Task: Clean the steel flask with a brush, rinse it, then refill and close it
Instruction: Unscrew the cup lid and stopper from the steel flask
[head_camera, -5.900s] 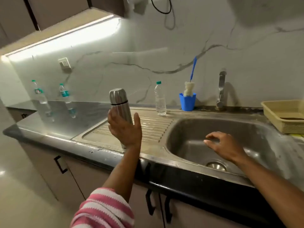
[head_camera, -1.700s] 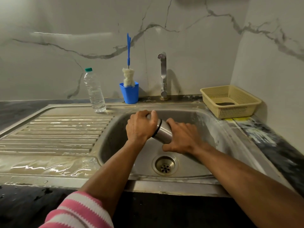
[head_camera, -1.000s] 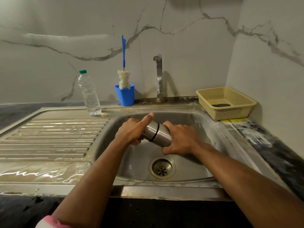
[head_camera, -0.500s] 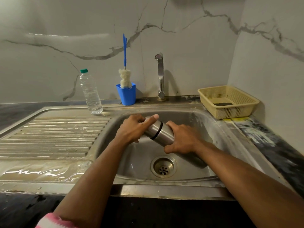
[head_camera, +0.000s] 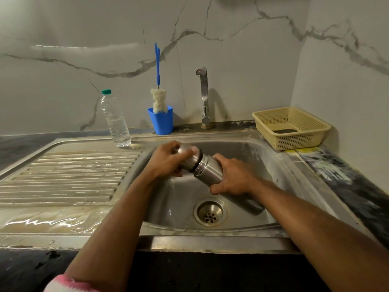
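Head view: left hand [head_camera: 168,161] grips cap [head_camera: 187,158], now backed off steel flask [head_camera: 212,173] toward 10 o'clock, threads showing; right hand [head_camera: 233,178] clasps body over sink [head_camera: 280,169]. Brushing likely next.

A home kitchen is shown: a steel sink [head_camera: 280,165] with ribbed drainboard [head_camera: 69,175] is set into a dark surface [head_camera: 357,186], a tap [head_camera: 203,95] at centre before marble-patterned wall [head_camera: 63,28].

The flask [head_camera: 207,170] is brushed steel with a soft sheen; the sink [head_camera: 261,157] is duller steel, streaked and wet on its ribbed drainboard [head_camera: 63,173]. The basket [head_camera: 291,128] looks like matt perforated plastic, the cup [head_camera: 161,121] smooth plastic, the bottle [head_camera: 114,120] clear plastic, and the wall [head_camera: 242,60] perhaps polished marble.
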